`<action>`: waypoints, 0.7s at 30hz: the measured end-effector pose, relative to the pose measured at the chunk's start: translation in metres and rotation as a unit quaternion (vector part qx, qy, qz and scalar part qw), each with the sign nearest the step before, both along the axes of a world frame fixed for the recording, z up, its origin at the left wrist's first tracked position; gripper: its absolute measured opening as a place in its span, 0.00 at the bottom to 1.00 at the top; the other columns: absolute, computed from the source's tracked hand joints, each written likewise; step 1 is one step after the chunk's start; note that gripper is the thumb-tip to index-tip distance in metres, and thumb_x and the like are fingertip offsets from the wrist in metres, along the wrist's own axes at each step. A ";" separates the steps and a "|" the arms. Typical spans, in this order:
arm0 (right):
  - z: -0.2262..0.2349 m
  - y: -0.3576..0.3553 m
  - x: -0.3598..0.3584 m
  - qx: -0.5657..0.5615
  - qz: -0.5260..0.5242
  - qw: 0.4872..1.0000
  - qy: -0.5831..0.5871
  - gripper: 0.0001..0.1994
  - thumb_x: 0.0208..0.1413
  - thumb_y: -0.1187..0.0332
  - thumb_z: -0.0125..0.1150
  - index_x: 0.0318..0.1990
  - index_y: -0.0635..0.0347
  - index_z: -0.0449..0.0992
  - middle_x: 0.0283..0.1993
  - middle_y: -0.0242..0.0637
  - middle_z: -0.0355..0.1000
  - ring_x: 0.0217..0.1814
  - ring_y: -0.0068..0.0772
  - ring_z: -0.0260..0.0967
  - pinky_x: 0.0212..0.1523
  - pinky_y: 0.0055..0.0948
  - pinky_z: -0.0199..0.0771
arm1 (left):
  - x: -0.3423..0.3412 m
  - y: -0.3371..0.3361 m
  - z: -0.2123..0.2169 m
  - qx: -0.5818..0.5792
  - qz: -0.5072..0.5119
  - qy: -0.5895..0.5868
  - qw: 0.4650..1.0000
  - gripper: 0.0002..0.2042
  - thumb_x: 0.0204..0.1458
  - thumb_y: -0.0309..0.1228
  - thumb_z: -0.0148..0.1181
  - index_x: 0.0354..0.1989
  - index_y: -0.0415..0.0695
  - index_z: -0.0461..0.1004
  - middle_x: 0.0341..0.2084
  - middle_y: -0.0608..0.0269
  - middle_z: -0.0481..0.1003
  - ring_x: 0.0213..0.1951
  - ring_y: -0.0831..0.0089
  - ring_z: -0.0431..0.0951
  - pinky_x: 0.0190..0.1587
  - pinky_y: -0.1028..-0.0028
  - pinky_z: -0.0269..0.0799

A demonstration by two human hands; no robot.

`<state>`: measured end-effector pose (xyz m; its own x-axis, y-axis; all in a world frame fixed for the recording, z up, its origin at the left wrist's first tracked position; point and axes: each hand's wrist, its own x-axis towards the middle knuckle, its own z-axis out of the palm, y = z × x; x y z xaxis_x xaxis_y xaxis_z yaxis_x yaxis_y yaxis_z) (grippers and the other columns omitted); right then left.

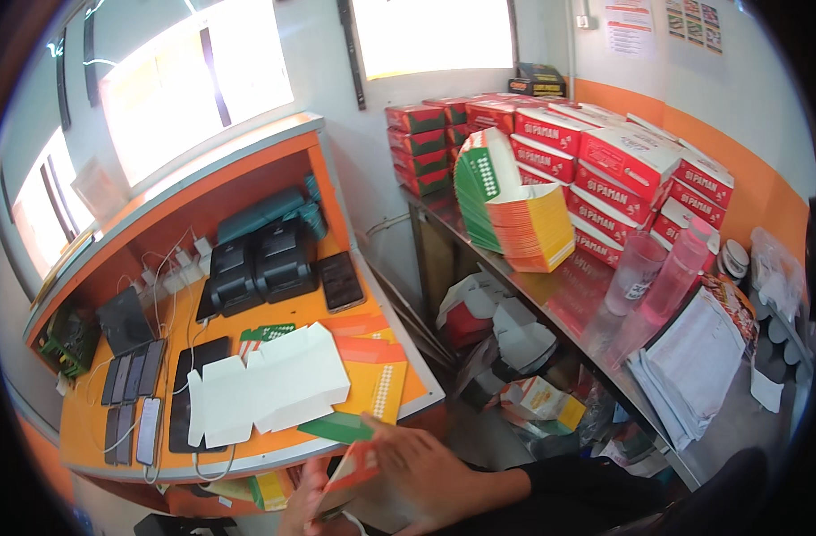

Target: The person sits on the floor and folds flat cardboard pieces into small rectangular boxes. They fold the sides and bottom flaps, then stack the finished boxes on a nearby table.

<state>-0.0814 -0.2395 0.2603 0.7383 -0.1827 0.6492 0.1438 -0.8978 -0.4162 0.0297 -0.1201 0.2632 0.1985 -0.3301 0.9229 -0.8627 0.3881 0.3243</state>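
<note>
At the lower edge, the left hand [306, 500] grips the side of a red-orange carton [353, 468], which is held between both hands just in front of the orange surface [417, 386]. The right hand [415, 469] lies over the carton with its fingers stretched out; I cannot tell whether it grips, as the picture is rather blurred there. Just beyond the fingertips, a flat white carton [278, 384] lies partly over a black tablet [181, 418], near a yellow card [387, 393] and a green flap [338, 427]. Several phones [138, 373] lie to the left. On the metal table [739, 456] at right, nested cartons [533, 228] stand before stacked red boxes [596, 183].
</note>
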 end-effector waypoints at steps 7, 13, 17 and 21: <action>0.064 -0.088 -0.065 0.042 -0.109 0.991 -0.060 0.52 0.29 0.64 0.72 0.66 0.68 0.51 0.58 0.54 0.62 0.56 0.59 0.63 0.55 0.47 0.65 | -0.017 -0.119 0.079 -0.023 -0.200 0.065 0.977 0.27 0.64 0.47 0.40 0.48 0.31 0.72 0.43 0.42 0.76 0.45 0.54 0.79 0.49 0.64 0.74; 0.166 -0.275 -0.104 -0.153 -0.337 0.895 -0.248 0.60 0.31 0.70 0.71 0.72 0.58 0.34 0.54 0.54 0.70 0.51 0.48 0.73 0.50 0.36 0.73 | -0.040 -0.281 0.068 0.192 -0.127 0.074 0.970 0.34 0.54 0.48 0.57 0.63 0.39 0.55 0.60 0.38 0.57 0.62 0.48 0.61 0.58 0.53 0.63; 0.195 -0.369 -0.089 -0.056 -0.354 0.934 0.017 0.65 0.26 0.54 0.73 0.73 0.43 0.32 0.58 0.53 0.68 0.59 0.55 0.67 0.57 0.39 0.69 | -0.082 -0.345 0.051 0.354 -0.035 0.060 0.933 0.50 0.46 0.52 0.65 0.70 0.45 0.38 0.65 0.29 0.44 0.68 0.38 0.47 0.63 0.49 0.55; 0.175 -0.395 -0.057 -0.010 -0.372 0.917 0.142 0.64 0.26 0.58 0.75 0.73 0.43 0.34 0.66 0.53 0.59 0.65 0.48 0.61 0.63 0.35 0.62 | -0.074 -0.395 0.003 0.283 -0.111 0.141 0.942 0.52 0.45 0.50 0.67 0.70 0.46 0.36 0.65 0.25 0.42 0.68 0.36 0.45 0.64 0.51 0.56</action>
<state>-0.1383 -0.6341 0.4350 0.5531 -0.6951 0.4593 -0.6240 -0.7109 -0.3244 -0.0440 -0.5153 0.2664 0.2771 -0.8154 0.5083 -0.6289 0.2460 0.7375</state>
